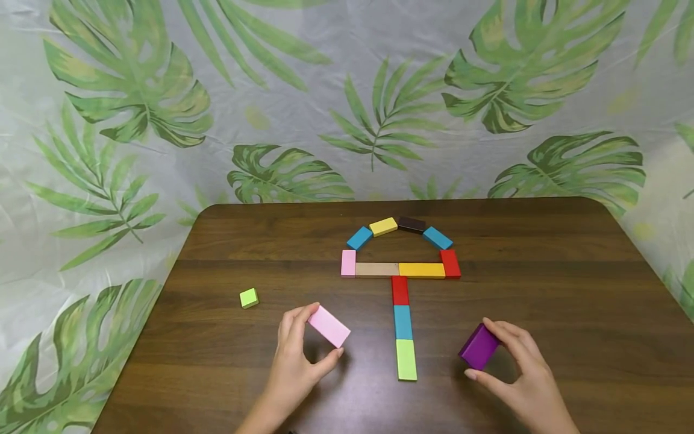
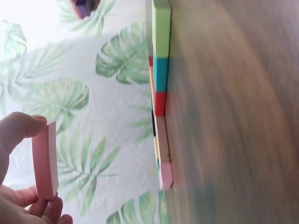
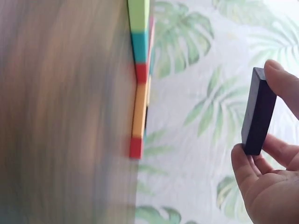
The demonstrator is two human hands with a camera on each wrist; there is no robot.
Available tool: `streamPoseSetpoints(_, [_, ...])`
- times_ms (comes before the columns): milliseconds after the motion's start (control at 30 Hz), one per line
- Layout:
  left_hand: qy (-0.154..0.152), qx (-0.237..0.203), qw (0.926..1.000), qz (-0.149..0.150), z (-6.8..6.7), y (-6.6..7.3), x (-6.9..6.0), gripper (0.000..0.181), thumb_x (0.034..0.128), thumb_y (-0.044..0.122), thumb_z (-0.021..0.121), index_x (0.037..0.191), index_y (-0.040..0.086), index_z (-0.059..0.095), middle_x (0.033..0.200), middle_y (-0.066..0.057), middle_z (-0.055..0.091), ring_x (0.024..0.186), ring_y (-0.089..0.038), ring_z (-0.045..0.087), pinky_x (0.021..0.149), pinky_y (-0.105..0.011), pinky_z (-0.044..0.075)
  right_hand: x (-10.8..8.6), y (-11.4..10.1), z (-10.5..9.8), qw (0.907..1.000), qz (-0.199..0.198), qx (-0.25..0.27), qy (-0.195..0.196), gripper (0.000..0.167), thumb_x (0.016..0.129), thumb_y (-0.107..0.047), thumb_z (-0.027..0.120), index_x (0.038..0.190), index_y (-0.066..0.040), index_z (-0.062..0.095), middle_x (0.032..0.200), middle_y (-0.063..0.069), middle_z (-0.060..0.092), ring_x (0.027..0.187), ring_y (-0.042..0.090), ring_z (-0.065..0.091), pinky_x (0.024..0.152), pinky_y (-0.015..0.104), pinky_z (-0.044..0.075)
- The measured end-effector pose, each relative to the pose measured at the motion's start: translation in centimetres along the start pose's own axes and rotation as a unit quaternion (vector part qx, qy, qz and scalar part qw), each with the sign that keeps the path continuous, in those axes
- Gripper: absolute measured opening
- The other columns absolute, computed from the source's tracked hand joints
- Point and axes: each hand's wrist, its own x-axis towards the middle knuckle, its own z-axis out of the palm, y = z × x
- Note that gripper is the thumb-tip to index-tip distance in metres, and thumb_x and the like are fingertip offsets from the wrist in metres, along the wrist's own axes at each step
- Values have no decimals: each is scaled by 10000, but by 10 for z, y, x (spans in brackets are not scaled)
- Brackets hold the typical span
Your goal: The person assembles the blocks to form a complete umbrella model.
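Observation:
My left hand (image 1: 297, 355) pinches a pink block (image 1: 329, 327) by its two ends, thumb at one end and fingers at the other, above the table. On the right, my right hand (image 1: 523, 371) grips a purple block (image 1: 479, 347) the same way; it looks nearly black in the right wrist view. Between the hands runs a column of a red block (image 1: 400, 290), a blue block (image 1: 403, 322) and a light green block (image 1: 406, 360). It meets a row of a tan block (image 1: 377, 269) and an orange-yellow block (image 1: 422, 270).
Above the row, an arch holds a second pink block (image 1: 348, 263), blue blocks, a yellow block (image 1: 383, 226), a dark brown block (image 1: 411, 225) and another red block (image 1: 450, 263). A small green cube (image 1: 249, 298) lies left on the wooden table (image 1: 217, 374). Behind hangs a leaf-print cloth (image 1: 293, 120).

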Motion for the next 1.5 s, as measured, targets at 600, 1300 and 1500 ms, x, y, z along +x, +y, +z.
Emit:
streamPoseSetpoints(600, [-1185, -139, 9927, -161, 26, 4, -12, 747, 566, 174, 836, 1214, 64, 482, 1065, 29, 425, 956, -119, 381, 744, -272, 405, -20, -19, 39, 9959, 62, -49, -896, 783, 487, -238, 884, 1187, -95, 563, 1083, -65, 458, 953, 29, 443, 762, 139, 408])
streamPoseSetpoints(1300, [-2352, 27, 9719, -139, 41, -8, -22, 696, 608, 171, 795, 1212, 30, 479, 1029, 14, 428, 941, -134, 399, 799, -282, 401, -38, -10, 74, 9788, -908, 866, -1619, 699, 610, -370, 811, 1161, -28, 550, 1018, -62, 421, 887, 43, 418, 712, 152, 382])
streamPoseSetpoints(1500, [-2548, 234, 9667, -81, 45, -11, -24, 702, 611, 212, 796, 1215, 30, 489, 1031, 12, 444, 927, -140, 421, 805, -295, 385, -40, -7, 81, 9753, -1328, 847, -1549, 720, 597, -420, 814, 1144, -23, 563, 1036, -40, 414, 913, 61, 409, 747, 133, 362])
